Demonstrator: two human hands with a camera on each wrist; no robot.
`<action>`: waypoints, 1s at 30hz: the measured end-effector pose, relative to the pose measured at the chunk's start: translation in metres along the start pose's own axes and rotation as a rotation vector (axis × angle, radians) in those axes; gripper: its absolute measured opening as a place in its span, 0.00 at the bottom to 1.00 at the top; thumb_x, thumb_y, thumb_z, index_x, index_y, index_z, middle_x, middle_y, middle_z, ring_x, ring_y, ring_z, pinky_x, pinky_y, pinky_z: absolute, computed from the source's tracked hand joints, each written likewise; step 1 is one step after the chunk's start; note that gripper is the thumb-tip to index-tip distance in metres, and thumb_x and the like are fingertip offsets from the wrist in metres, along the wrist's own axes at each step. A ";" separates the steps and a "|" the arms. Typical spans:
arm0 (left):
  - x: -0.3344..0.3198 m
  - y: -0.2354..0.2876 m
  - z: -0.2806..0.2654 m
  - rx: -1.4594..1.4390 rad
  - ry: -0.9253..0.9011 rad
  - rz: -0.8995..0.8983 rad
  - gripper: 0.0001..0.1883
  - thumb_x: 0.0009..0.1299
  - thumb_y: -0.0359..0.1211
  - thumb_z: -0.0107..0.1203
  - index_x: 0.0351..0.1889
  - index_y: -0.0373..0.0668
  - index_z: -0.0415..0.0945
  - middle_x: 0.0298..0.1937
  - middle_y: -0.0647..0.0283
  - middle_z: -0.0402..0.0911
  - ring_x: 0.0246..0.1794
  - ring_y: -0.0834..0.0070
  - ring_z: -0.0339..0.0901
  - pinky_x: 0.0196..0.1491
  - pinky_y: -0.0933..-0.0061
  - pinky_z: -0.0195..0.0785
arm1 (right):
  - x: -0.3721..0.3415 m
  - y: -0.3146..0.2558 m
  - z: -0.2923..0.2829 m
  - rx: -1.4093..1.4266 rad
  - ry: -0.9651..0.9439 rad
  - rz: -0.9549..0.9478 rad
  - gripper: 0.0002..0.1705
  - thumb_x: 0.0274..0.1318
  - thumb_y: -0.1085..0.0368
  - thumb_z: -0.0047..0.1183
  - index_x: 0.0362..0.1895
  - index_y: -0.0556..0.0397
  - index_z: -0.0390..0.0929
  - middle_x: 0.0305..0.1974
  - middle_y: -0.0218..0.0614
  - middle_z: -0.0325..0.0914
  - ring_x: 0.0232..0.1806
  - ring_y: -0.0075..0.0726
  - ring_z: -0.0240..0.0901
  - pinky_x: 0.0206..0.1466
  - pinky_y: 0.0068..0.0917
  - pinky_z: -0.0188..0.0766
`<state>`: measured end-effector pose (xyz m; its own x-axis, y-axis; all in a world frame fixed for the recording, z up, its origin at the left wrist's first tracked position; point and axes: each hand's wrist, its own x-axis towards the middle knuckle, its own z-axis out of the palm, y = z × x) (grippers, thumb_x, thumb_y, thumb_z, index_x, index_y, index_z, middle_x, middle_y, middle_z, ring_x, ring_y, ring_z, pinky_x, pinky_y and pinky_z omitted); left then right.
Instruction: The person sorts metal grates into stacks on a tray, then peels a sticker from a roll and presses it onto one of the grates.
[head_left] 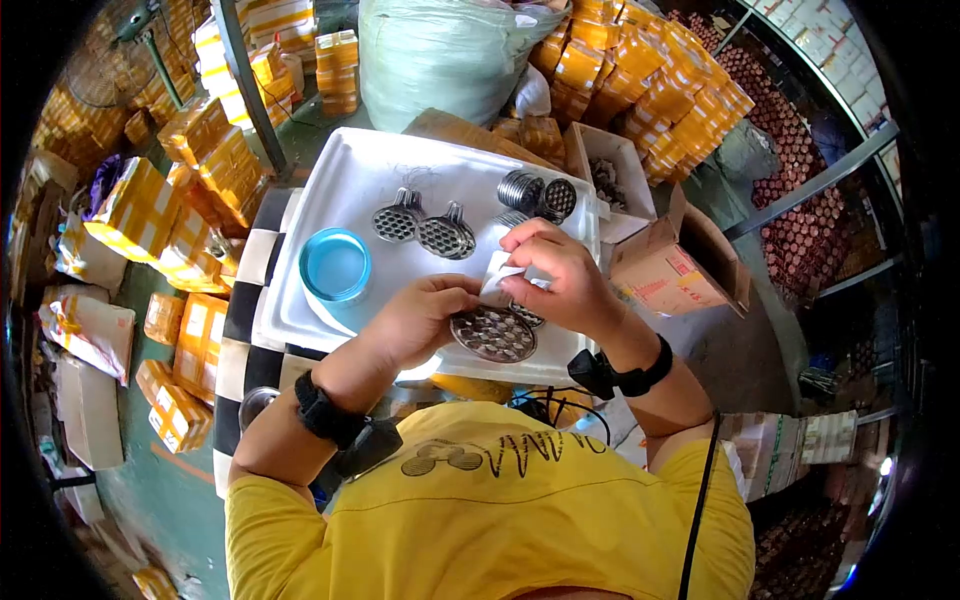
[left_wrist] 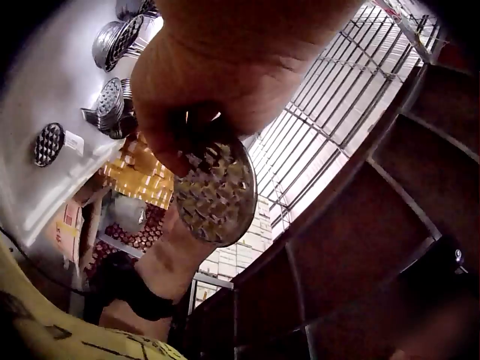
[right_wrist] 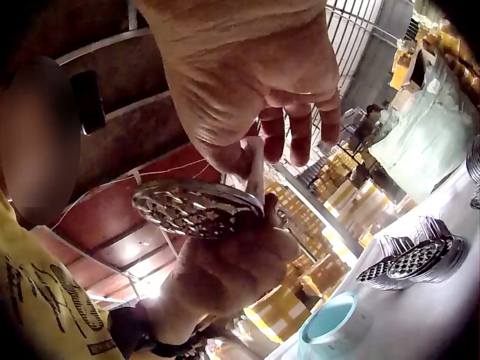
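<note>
Two bare hands met over the near side of a white tray [head_left: 345, 165], with twelve o'clock taken as straight ahead of the person. Left hand [head_left: 425, 310], at the ten o'clock side of a perforated metal disc [head_left: 493, 338], grasped that disc at its edge; shadow in the wrist view left the exact finger placement uncertain. Right hand [head_left: 565, 278], at two o'clock of the disc, pinched a white slip [head_left: 497, 280] between thumb and fingers, and the slip stood just beyond the disc at twelve.

Around the disc, a round blue tub [head_left: 335, 265] sat on the tray at ten o'clock. Nested metal pieces [head_left: 447, 235] lay at eleven, and ribbed metal stacks [head_left: 520, 190] between twelve and one. Past the tray's edge, a cardboard carton [head_left: 660, 283] with raised flaps stood at two o'clock, and a large pale sack [head_left: 450, 65] bulged at twelve.
</note>
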<state>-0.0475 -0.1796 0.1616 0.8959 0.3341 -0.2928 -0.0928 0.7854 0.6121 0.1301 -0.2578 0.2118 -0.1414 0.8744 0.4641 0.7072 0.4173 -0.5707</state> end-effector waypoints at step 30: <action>-0.007 0.006 0.005 0.365 0.067 0.162 0.12 0.64 0.29 0.51 0.42 0.29 0.72 0.34 0.62 0.77 0.33 0.80 0.73 0.38 0.81 0.67 | 0.010 -0.014 0.006 -0.178 0.000 -0.092 0.09 0.37 0.74 0.53 0.27 0.58 0.68 0.36 0.43 0.71 0.36 0.45 0.71 0.38 0.32 0.69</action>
<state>-0.0523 -0.1804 0.1714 0.8510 0.4808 -0.2113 -0.0590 0.4874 0.8712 0.1144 -0.2534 0.2209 -0.2113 0.8344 0.5091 0.8026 0.4454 -0.3969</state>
